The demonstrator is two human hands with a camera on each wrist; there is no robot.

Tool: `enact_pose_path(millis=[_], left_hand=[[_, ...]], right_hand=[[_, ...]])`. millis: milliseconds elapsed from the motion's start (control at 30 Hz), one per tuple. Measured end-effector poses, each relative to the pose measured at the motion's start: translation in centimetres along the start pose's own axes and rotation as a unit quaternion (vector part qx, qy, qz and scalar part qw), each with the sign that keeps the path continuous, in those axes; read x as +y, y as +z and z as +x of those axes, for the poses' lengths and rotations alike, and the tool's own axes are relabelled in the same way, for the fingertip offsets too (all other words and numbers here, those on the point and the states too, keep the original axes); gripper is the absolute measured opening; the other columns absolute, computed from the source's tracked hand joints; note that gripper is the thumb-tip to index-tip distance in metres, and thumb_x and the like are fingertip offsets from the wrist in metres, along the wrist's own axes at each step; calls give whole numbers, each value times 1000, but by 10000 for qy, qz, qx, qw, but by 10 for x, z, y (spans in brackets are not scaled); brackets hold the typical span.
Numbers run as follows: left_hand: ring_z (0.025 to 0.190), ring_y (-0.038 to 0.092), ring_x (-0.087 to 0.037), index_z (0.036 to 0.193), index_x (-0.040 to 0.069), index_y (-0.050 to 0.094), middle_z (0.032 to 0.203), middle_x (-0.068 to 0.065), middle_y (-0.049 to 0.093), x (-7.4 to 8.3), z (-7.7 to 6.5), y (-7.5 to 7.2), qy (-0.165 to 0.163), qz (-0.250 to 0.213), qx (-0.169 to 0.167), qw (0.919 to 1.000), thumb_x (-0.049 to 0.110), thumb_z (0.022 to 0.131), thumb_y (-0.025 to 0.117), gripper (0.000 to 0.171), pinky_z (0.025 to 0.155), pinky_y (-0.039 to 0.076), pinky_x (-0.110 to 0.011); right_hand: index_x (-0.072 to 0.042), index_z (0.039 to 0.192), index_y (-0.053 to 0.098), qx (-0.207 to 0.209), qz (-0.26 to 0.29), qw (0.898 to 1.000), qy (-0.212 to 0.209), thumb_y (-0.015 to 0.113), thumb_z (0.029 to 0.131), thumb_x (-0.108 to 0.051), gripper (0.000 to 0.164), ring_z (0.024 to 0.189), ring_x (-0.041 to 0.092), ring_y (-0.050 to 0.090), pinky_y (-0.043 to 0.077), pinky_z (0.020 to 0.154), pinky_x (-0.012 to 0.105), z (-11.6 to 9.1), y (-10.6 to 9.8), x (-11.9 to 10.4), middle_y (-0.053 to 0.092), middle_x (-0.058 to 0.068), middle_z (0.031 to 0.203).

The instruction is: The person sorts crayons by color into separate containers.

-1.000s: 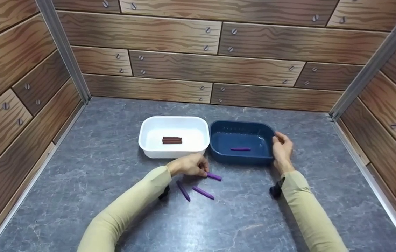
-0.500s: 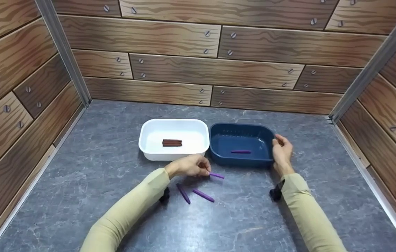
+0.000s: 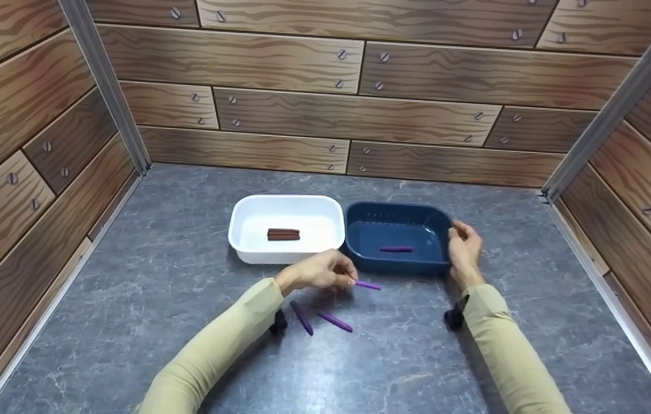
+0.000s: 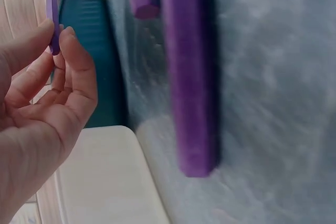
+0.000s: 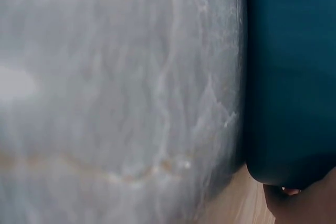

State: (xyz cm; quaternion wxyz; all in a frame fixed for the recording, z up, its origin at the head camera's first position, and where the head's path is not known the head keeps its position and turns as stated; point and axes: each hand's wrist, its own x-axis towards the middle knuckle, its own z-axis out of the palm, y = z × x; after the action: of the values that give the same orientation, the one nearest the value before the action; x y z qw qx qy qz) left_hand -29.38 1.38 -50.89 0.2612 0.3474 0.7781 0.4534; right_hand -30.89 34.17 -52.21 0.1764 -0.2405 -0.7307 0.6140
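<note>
My left hand [image 3: 321, 271] pinches a purple crayon [image 3: 368, 285] between thumb and fingertips, just off the table in front of the two containers. In the left wrist view this crayon [image 4: 51, 9] is a six-sided stick standing out past the fingertips. At the right end of the dark blue container [image 3: 400, 265], my right hand [image 3: 464, 252] grips the wall. One purple crayon [image 3: 396, 249] lies inside that container. Two more, a left crayon [image 3: 302, 318] and a right crayon [image 3: 335, 321], lie on the table below my left hand.
Beside the blue container on the left stands a white container [image 3: 268, 257], with several brown sticks [image 3: 283, 234] lying side by side in it. Wood-patterned walls [image 3: 279, 109] enclose the grey marbled table [image 3: 130, 276] at the back and both sides.
The left hand has lifted the purple crayon off the table and carried it a little right, toward the blue container. My right hand has stayed on the container.
</note>
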Motion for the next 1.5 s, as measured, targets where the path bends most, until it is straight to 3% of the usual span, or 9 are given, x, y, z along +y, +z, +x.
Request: enact_pose_path(millis=[133, 367, 600, 767, 1000, 1233, 1500], left_hand=[[73, 60, -14, 99, 0, 71, 83, -4, 66, 3, 2, -1, 77, -112, 126, 9998, 7, 92, 66, 11, 70, 55, -37], [68, 55, -12, 102, -7, 70, 79, -4, 64, 10, 9, -2, 314, -233, 312, 9987, 5, 91, 67, 17, 64, 48, -33], [73, 58, -25, 103, -8, 70, 95, -30, 67, 21, 15, -2, 311, -267, 393, 9984, 9, 93, 66, 20, 74, 53, -54], [72, 60, -20, 104, -7, 70, 90, -18, 69, 29, 23, -6, 200, -363, 528, 9977, 9, 94, 65, 19, 74, 55, -50], [69, 60, -12, 99, -3, 71, 89, -15, 68, 34, 36, -12, 225, -481, 781, 9955, 8, 93, 66, 14, 82, 54, -55], [68, 59, -11, 102, -10, 69, 85, -12, 67, 35, 47, -15, 402, -521, 946, 9933, 5, 92, 65, 18, 73, 56, -38], [67, 56, -13, 99, -4, 71, 76, 1, 62, 36, 59, -15, 317, -516, 1190, 9910, 8, 92, 66, 14, 66, 53, -30]], right_hand=[[-5, 142, 50, -21, 22, 10000, 91, 45, 103, -10, 40, 108, 14, 47, 40, 90, 22, 0, 1, -1, 51, 8, 126], [-6, 143, 49, -38, -58, 9999, 93, 45, 103, -12, 40, 111, 15, 47, 40, 92, 23, 1, -1, -2, 50, 7, 126], [-7, 144, 48, -78, -139, 9998, 77, 44, 103, -12, 41, 114, 17, 47, 39, 92, 24, -2, -3, 0, 50, 10, 130], [-5, 142, 50, 17, -47, 10000, 14, 45, 103, -10, 40, 108, 14, 48, 40, 90, 23, -1, -2, 0, 51, 10, 126], [-6, 142, 50, 22, -97, 9999, 42, 45, 103, -10, 40, 106, 13, 47, 40, 89, 22, -1, -1, 0, 51, 7, 122], [-5, 141, 51, 16, -26, 10000, 5, 45, 102, -9, 39, 105, 12, 48, 41, 88, 22, -1, 1, -1, 52, 9, 123], [-8, 144, 48, -79, -133, 9999, 65, 43, 104, -13, 40, 113, 17, 48, 40, 92, 25, -2, -2, 0, 49, 8, 126]])
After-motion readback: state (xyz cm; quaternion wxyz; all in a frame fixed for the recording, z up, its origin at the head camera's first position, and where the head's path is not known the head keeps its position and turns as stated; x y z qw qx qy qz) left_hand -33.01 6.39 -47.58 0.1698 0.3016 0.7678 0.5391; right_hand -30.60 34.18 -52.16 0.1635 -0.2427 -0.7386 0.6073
